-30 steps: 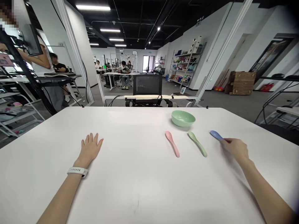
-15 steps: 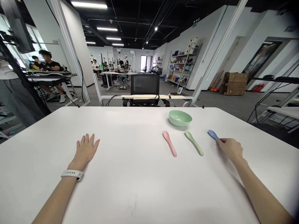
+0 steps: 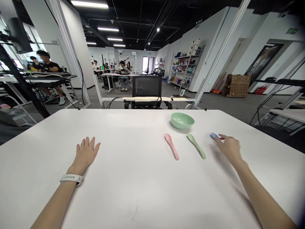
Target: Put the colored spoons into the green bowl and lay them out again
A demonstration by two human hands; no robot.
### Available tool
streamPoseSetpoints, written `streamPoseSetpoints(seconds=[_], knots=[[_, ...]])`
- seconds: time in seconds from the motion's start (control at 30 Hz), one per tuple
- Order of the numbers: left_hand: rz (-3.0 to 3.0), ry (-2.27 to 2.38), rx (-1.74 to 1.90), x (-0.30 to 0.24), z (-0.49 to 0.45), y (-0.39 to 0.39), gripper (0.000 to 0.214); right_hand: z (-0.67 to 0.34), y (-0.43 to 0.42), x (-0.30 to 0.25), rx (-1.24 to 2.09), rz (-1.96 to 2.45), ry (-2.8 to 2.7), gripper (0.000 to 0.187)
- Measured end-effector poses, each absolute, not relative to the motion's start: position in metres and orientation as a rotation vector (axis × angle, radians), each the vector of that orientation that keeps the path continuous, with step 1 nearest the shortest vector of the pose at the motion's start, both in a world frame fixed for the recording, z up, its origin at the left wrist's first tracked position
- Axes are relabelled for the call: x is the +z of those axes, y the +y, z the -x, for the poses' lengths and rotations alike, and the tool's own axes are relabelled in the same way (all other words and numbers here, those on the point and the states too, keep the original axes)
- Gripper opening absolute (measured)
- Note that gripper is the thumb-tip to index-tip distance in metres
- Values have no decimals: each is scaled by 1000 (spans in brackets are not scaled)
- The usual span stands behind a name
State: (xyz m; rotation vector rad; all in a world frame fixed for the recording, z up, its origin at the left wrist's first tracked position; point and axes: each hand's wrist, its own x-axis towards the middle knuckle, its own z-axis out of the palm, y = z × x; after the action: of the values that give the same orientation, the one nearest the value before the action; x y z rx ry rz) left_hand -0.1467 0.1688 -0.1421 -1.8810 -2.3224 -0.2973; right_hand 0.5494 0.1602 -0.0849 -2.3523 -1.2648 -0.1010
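Right hand (image 3: 228, 148) at blue spoon (image 3: 214, 136), right side of desk (image 3: 119, 197), right of green spoon (image 3: 196, 147). Handle hidden behind hand, so can't tell if pinched or loose. For good handling: light thumb-and-finger pinch on the handle, scoop kept level, clear of green spoon. Scoop points far-left; long axis probably slants back near-right, roughly like green spoon's. Left hand (image 3: 85, 155) spread flat on desk, holding nothing.

The white table (image 3: 119, 190) bears a green bowl (image 3: 182, 121) toward its far edge — nearer, a pink spoon (image 3: 172, 146), a green spoon (image 3: 196, 146), a partly hidden blue spoon (image 3: 213, 135) — and, palm down, the left hand (image 3: 84, 155).
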Motion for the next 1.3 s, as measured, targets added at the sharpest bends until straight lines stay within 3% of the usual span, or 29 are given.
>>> streamPoseSetpoints(seconds=[0.2,0.37,0.67,0.8,1.03,1.3], knots=[[1895,-2334,-303,-142,148,169,86,-486,158,-77,319,2352,-1424,41],[1910,-2333,-313,-140,148,169,87,-449,149,-72,333,2380,-1538,13],[1908,-2356,-296,-136,147,168,87,-361,126,-64,602,2076,-1635,33],[1894,-2364,-283,-135,145,168,87,-345,125,-66,604,2086,-1722,25],[1910,-2340,-328,-139,147,170,87,-383,134,-58,511,2174,-1578,14],[1907,-2345,-341,-140,149,171,86,-431,134,-50,457,2413,-1564,23]])
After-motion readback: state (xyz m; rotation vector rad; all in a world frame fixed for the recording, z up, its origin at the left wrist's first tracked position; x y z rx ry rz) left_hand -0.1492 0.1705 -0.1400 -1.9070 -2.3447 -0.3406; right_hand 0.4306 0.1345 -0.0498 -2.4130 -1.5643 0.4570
